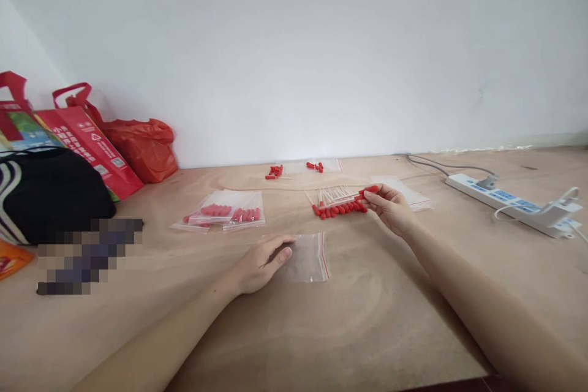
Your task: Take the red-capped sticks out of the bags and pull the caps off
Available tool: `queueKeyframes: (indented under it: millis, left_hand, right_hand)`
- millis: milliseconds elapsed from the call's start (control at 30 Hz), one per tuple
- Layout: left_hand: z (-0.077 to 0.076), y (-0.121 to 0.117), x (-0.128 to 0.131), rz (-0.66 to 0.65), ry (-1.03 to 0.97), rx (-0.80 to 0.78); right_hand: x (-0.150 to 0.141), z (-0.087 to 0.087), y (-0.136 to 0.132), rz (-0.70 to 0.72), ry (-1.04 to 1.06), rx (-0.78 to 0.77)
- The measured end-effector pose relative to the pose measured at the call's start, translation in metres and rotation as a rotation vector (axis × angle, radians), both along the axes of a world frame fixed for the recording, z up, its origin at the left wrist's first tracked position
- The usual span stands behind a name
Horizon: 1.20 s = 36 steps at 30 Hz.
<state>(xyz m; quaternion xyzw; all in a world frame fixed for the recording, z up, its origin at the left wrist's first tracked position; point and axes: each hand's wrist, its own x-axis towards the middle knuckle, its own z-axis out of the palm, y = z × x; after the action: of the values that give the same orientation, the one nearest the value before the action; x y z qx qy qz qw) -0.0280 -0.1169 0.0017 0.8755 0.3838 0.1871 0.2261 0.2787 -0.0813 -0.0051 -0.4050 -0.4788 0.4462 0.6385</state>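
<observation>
A red-headed white stick, its red end uppermost, is pinched in my right hand. Just below and left of that hand lies a row of similar red-headed sticks, their white shafts pointing toward the wall. My left hand rests over the left end of a clear zip bag, fingers stretched out and thumb apart. The bag lies flat with its red-striped edge to the right, and no sticks show in its visible part.
Zip bags holding red-headed sticks lie left of centre. Loose red pieces are near the wall. More flat bags lie behind my right hand. A power strip with cables stands right; shopping bags and a black bag stand left.
</observation>
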Motion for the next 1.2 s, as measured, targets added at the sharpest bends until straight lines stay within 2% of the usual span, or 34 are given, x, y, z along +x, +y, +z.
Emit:
queueKeyframes:
  millis: [67, 133, 267, 333, 433, 600, 767, 967, 1100, 1200]
  left_hand:
    - [0.002, 0.008, -0.001, 0.013, -0.007, 0.053]
    - [0.005, 0.025, -0.001, 0.056, 0.024, 0.168]
    - [0.011, 0.087, -0.003, 0.270, 0.282, 0.367]
    - [0.013, 0.123, -0.004, 0.354, 0.307, 0.383]
    - [0.010, 0.169, -0.004, 0.465, 0.326, 0.379]
    - [0.001, 0.216, -0.005, 0.549, 0.342, 0.326]
    - [-0.005, 0.236, -0.008, 0.564, 0.354, 0.261]
    - [-0.005, 0.240, -0.006, 0.601, 0.314, 0.268]
    - [0.005, 0.233, -0.001, 0.560, 0.263, 0.297]
    - [0.016, 0.213, 0.004, 0.500, 0.218, 0.316]
  right_hand:
    - [-0.005, -0.002, 0.004, -0.125, -0.079, 0.132]
    - [-0.011, -0.006, 0.008, -0.223, -0.227, 0.239]
    - [-0.020, -0.017, 0.017, -0.371, -0.663, 0.425]
    - [-0.023, -0.021, 0.020, -0.394, -0.859, 0.528]
    - [-0.026, -0.027, 0.023, -0.375, -1.026, 0.634]
    - [-0.027, -0.034, 0.024, -0.331, -1.132, 0.682]
    - [-0.030, -0.032, 0.021, -0.304, -1.217, 0.589]
    - [-0.034, -0.028, 0.019, -0.492, -1.266, 0.488]
    - [-0.035, -0.028, 0.019, -0.557, -1.244, 0.474]
    - [-0.035, -0.028, 0.018, -0.622, -1.200, 0.445]
